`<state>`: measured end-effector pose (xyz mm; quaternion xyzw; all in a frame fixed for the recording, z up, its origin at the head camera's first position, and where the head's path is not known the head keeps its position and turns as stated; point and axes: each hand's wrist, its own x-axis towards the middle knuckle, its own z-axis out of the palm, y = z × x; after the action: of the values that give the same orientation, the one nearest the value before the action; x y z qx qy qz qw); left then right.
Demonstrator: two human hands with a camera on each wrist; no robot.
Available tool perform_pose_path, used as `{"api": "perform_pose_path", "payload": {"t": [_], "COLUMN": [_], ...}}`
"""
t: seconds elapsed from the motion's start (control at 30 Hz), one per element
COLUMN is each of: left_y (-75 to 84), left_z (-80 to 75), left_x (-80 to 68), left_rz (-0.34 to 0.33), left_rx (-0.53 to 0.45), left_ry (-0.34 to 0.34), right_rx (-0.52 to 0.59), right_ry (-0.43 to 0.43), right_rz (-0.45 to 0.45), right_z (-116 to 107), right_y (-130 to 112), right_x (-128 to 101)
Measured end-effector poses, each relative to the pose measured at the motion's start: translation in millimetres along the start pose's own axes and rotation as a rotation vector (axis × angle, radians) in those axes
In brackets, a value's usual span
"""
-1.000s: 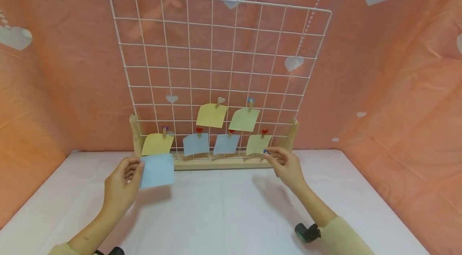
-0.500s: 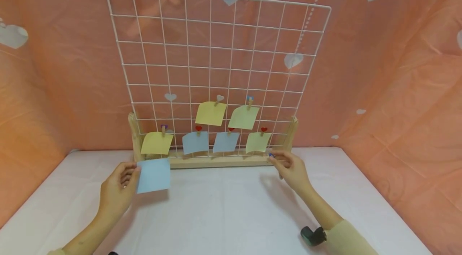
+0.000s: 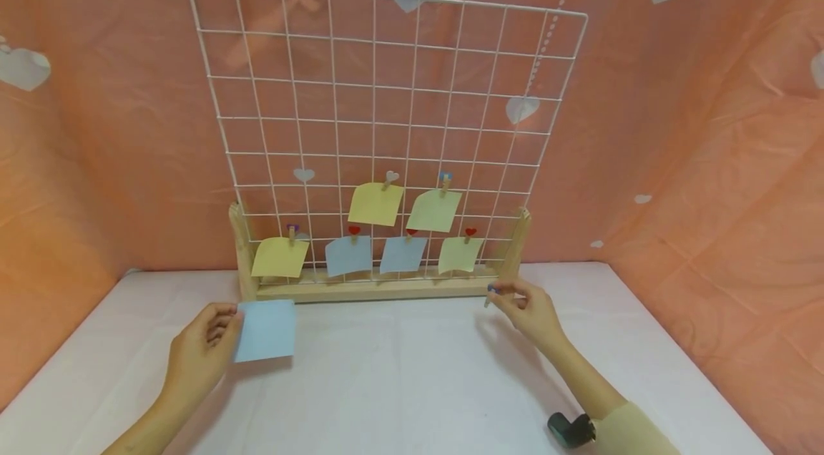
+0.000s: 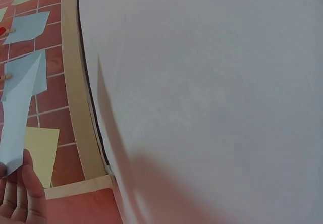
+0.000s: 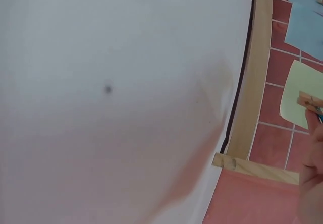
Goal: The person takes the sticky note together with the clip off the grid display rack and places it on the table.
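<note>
My left hand (image 3: 202,351) pinches a light blue paper note (image 3: 265,330) by its left edge, held out in front of the rack's lower left. In the left wrist view the same note (image 4: 19,115) shows nearly edge-on between thumb and fingers (image 4: 34,191). My right hand (image 3: 531,312) pinches a small wooden clothespin (image 5: 307,101) with a blue decoration, near the rack's lower right corner. Behind the hands stands a white wire grid (image 3: 393,122) in a wooden base (image 3: 386,290).
Clothespins hold several notes on the grid: a yellow note (image 3: 280,257) at lower left, blue notes (image 3: 350,255), a pale green note (image 3: 460,255), and two more in the row above. A white cloth (image 3: 399,376) covers the table. Orange curtain (image 3: 695,154) surrounds it.
My left hand has drawn the blue note down and slightly left, away from the rack. My right hand has shifted down and right with the clothespin. The clipped notes stay in place.
</note>
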<state>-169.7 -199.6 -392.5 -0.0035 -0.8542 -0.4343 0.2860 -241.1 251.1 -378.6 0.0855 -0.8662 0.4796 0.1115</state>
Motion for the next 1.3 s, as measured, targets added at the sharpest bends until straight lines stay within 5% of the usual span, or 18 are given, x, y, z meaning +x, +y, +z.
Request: {"api": "perform_pose_path", "payload": {"t": [0.27,0.6,1.1,1.3], "left_y": [-8.8,-16.6,-29.0,-32.8], "left_z": [-6.9,-13.4,-20.4,-21.9], "left_x": [-3.5,-3.2,1.2,3.3], "left_rz": [-0.092,-0.104,-0.201,-0.183], "left_rx": [0.087,0.135,0.220,0.234], "left_ry": [-0.152,-0.208,-0.468,-0.491], "right_rx": [0.005,-0.021,-0.010,0.016], "right_ry": [-0.073,-0.132,-0.291,-0.330], "right_rz": [0.039,0.075,0.089,0.113], "right_z": [-7,-12,-15,-19], "right_y": [5,12,20,21], "right_x": [-3,-6,-7,-9]}}
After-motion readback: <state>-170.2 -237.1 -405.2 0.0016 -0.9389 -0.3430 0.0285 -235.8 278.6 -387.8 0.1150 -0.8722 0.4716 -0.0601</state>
